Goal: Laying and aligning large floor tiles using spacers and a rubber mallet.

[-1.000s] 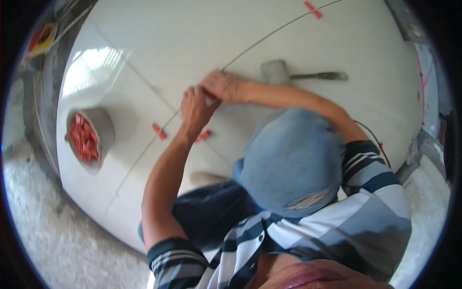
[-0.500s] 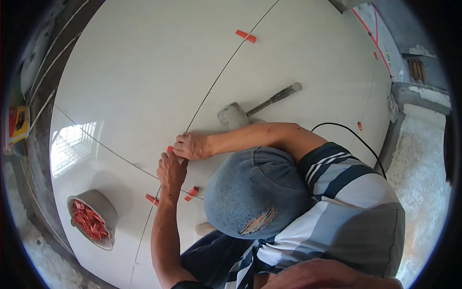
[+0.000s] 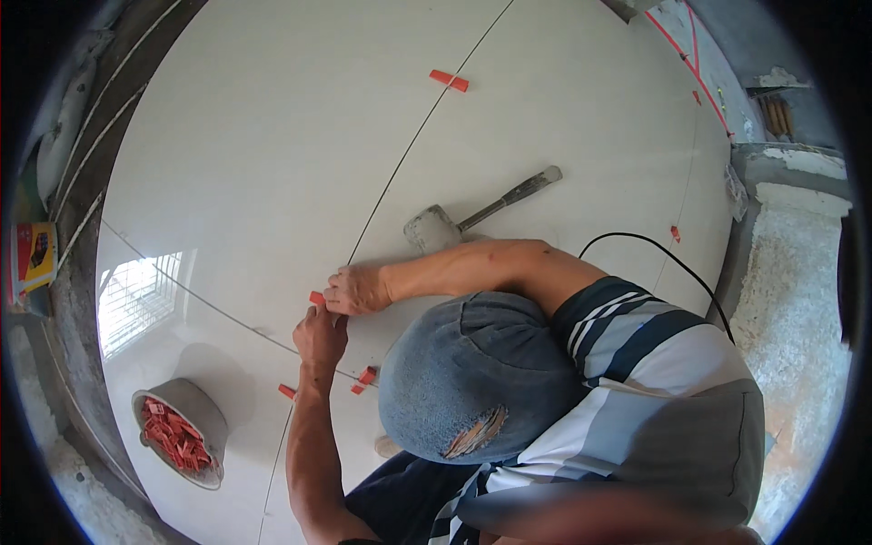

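Note:
At the joint between large glossy cream tiles, my left hand and my right hand meet, fingers closed on a small red plastic tile-levelling wedge. Only the wedge's end shows; my fingers cover the rest. Close to my left wrist, another red wedge sits on the joint, partly behind the forearm. A third wedge stands on the crossing joint to its right. Beyond my right forearm lies a mallet with a pale, dirty head and dark handle.
A grey bucket of red wedges stands at left. Farther up the joint is a red wedge. My worn blue denim knee rises beside my hands. A black cable curves at right, near a rough whitish ledge.
Both hands stay together at the joint, and slightly more of the red wedge's end shows between them. The whole view has shifted a little; the mallet and bucket keep their places on the tiles.

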